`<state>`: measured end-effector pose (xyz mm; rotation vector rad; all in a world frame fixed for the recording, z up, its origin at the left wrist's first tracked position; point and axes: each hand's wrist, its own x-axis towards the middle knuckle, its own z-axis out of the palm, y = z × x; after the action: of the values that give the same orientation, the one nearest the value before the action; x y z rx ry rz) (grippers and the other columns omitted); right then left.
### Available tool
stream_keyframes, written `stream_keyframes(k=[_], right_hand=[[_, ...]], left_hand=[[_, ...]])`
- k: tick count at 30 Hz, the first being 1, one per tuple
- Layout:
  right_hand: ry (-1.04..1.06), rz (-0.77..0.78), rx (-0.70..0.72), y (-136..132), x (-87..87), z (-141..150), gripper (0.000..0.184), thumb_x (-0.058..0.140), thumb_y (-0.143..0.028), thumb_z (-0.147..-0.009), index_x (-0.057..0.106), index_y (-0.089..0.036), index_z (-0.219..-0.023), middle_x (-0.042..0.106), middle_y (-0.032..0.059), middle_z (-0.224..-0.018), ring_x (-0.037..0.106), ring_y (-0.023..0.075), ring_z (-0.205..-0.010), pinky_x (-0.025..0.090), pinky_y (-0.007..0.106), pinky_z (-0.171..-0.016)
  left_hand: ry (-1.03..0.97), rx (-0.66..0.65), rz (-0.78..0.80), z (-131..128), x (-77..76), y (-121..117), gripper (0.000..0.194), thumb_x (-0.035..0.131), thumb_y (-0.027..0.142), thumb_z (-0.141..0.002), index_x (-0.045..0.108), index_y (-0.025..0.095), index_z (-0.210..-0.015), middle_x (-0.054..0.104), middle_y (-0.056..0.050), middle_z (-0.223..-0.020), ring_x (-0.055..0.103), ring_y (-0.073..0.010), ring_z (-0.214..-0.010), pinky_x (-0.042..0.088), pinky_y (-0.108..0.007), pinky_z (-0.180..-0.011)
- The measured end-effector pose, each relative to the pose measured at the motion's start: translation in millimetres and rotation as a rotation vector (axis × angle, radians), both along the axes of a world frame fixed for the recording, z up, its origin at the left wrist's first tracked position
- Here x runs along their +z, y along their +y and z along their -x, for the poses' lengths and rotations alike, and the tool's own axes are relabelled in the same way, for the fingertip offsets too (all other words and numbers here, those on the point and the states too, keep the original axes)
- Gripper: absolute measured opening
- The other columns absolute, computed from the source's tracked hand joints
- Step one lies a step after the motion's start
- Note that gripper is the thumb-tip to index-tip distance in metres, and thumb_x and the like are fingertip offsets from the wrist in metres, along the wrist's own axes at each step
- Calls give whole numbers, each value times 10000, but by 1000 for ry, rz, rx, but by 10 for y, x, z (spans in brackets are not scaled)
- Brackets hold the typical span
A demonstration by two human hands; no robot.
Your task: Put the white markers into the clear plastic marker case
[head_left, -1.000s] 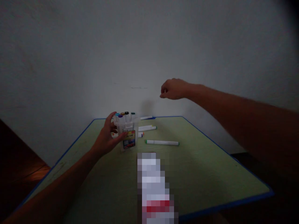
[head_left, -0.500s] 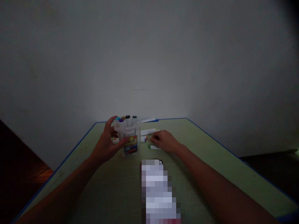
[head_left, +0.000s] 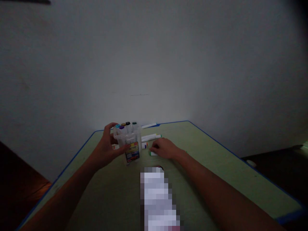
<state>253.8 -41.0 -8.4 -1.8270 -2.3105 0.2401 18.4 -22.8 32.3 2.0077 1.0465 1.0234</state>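
My left hand (head_left: 107, 144) is wrapped round a clear plastic container (head_left: 139, 134), thumb across its front by the printed label (head_left: 132, 152). Several markers (head_left: 128, 127) stand upright inside, with light blue, purple, ochre, black and dark green ends showing. To the right, my right hand (head_left: 166, 148) is low over the table, fingers pinched at a white marker with a green end (head_left: 152, 154). My palm covers most of that marker. Other white markers (head_left: 148, 138) lie just beyond my right fingers, and a marker with an orange end (head_left: 144, 145) lies partly behind the container.
Nearer to me, a blurred-out oblong object (head_left: 157, 199) lies on the light green table (head_left: 211, 173). The table has a blue edge and its far side meets a grey wall (head_left: 154, 64). One more white marker (head_left: 149, 125) lies by that far edge.
The view has shifted slightly, so the scene sits a little further left. My right fingertips have come down to the green-ended marker. My left hand keeps its grip on the container.
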Motion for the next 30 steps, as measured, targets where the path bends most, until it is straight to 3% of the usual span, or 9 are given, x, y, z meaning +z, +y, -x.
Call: stream_keyframes(k=[5, 15, 18, 22, 26, 30], right_hand=[[-21, 4, 3, -3, 19, 8, 302, 457, -334, -864, 714, -175, -841, 705, 69, -849, 611, 165, -756, 364, 245, -635], [6, 3, 6, -11, 22, -16, 282, 480, -333, -857, 710, -171, -842, 698, 60, -842, 596, 152, -733, 349, 242, -619], [3, 11, 8, -6, 17, -21, 281, 481, -338, -857, 710, -176, -851, 699, 62, -850, 604, 160, -759, 360, 245, -635], [4, 19, 5, -6, 6, -24, 286, 477, -342, -856, 710, -177, -850, 702, 67, -866, 611, 164, -768, 370, 244, -645], [24, 2, 3, 2, -21, -30, 285, 473, -337, -853, 708, -176, -861, 704, 72, -892, 616, 170, -793, 369, 246, -650], [21, 15, -1, 8, -27, -35, 282, 479, -345, -847, 707, -179, -860, 708, 66, -879, 617, 169, -772, 358, 244, -622]], left_hand=[[-24, 23, -121, 26, -190, -40, 803, 673, 381, -681, 197, 211, -1305, 593, -75, -1003, 646, -214, -818, 563, -377, -695], [-28, 37, -147, 13, -215, -36, 819, 673, 386, -676, 198, 217, -1320, 577, -74, -1019, 622, -204, -817, 543, -398, -735], [-3, 48, -135, 13, -186, -35, 811, 672, 395, -684, 188, 218, -1311, 575, -65, -992, 627, -207, -815, 545, -369, -686], [59, 9, -21, -33, -31, -18, 761, 687, 392, -673, 208, 212, -1237, 595, -57, -935, 640, -190, -709, 520, -294, -556], [26, -71, 108, -78, 78, 4, 776, 714, 372, -638, 201, 217, -1199, 611, -70, -947, 654, -205, -735, 532, -300, -577], [118, 67, -62, -43, 7, -15, 768, 685, 399, -649, 217, 187, -1221, 602, -32, -851, 586, -143, -622, 471, -241, -511]])
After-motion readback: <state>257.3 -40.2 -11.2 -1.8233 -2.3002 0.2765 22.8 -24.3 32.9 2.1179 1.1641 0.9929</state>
